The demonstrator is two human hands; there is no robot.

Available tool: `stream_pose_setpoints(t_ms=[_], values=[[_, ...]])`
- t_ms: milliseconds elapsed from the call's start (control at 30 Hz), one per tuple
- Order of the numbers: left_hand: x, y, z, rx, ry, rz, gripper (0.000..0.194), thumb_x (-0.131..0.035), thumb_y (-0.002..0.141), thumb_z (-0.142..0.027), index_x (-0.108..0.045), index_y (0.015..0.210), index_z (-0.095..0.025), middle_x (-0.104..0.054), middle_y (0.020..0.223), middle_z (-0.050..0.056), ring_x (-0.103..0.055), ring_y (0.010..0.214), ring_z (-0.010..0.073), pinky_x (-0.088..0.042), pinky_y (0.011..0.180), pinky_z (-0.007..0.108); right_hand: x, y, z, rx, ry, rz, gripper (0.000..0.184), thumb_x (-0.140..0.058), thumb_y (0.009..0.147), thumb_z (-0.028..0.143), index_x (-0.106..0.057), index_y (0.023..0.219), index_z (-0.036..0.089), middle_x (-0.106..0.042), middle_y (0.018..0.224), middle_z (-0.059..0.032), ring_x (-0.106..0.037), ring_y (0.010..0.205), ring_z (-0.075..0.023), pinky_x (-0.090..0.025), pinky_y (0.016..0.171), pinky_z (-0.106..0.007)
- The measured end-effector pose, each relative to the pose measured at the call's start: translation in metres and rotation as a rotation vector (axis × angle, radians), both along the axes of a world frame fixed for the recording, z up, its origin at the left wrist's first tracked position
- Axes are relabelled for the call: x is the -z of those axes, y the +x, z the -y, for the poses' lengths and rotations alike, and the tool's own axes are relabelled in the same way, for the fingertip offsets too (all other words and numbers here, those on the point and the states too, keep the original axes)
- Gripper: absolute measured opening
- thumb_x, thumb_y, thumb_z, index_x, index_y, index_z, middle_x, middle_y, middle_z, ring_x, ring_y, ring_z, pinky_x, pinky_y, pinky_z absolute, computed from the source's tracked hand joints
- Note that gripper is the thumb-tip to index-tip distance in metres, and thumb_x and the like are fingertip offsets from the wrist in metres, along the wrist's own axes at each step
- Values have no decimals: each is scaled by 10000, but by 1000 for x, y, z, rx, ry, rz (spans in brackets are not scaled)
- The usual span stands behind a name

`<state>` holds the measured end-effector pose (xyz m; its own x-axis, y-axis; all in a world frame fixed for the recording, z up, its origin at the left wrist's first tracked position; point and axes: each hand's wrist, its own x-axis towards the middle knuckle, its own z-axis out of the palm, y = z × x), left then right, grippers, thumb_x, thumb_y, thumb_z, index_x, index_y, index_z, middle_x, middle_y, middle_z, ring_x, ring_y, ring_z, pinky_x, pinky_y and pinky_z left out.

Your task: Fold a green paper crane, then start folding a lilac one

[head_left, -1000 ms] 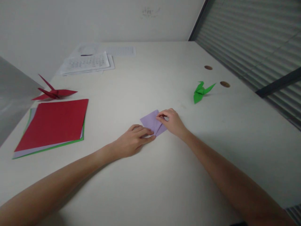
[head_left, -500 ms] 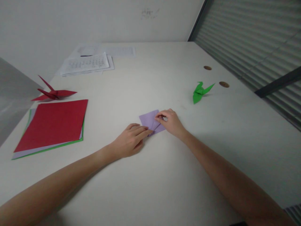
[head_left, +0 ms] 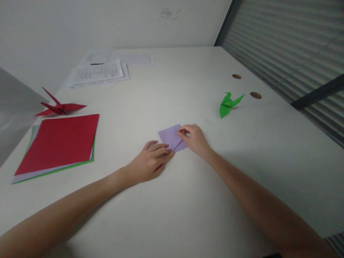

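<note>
A small folded piece of purple origami paper (head_left: 168, 134) lies on the table, with crease lines and a flap on its right part. My left hand (head_left: 149, 162) rests at the paper's near left side, fingers stretched out and fingertips pressing on its lower corner. On the right, my right hand (head_left: 195, 139) is closed in a pinch at the flap's edge, thumb and index finger together. The right fingers hide part of the paper's right side.
A stack of square paper (head_left: 57, 143), red on top, lies at the left. Behind it sits a red paper crane (head_left: 61, 108). A green paper crane (head_left: 228, 104) stands at the right, near two round brown spots. Written sheets (head_left: 96, 72) lie at the far left.
My left fingertips have shifted slightly down toward the paper's near corner. The right hand keeps its pinch at nearly the same spot. The whole view has moved very slightly.
</note>
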<state>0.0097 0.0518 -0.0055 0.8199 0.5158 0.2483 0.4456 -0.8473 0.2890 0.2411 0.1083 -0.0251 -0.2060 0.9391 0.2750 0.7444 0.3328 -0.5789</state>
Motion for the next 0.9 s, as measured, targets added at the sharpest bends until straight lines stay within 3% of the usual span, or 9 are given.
stream_pose_setpoints(t_ms=[267, 700, 800, 900], values=[[5, -1, -2, 10, -14, 148, 338, -462, 934, -171, -596, 1244, -157, -643, 1101, 129, -586, 1172, 241, -454, 1066, 460, -1, 0, -1, 13, -10, -17, 38, -683, 821, 213, -688, 784, 207, -688, 749, -38, -561, 749, -200, -419, 734, -327], [4, -1, -5, 55, -14, 119, 314, -464, 941, -167, -617, 1215, -160, -641, 1103, 132, -578, 1185, 256, -457, 1058, 478, -1, -1, -2, 16, -31, -39, 44, -693, 811, 196, -691, 768, 207, -694, 745, -34, -572, 747, -195, -431, 729, -319], [4, -1, -5, 32, -53, 148, 320, -476, 925, -164, -621, 1210, -167, -626, 1146, 138, -575, 1192, 253, -463, 1053, 458, -1, -1, -2, 14, -28, -45, 44, -693, 808, 193, -689, 767, 210, -691, 740, -30, -569, 746, -193, -429, 727, -318], [4, -3, -6, -23, -172, 219, 439, -456, 885, -111, -521, 1316, -161, -652, 1149, 126, -604, 1148, 225, -482, 1030, 426, -1, 0, -1, 12, -25, -44, 46, -697, 804, 192, -686, 763, 209, -687, 738, -30, -562, 740, -191, -425, 724, -317]])
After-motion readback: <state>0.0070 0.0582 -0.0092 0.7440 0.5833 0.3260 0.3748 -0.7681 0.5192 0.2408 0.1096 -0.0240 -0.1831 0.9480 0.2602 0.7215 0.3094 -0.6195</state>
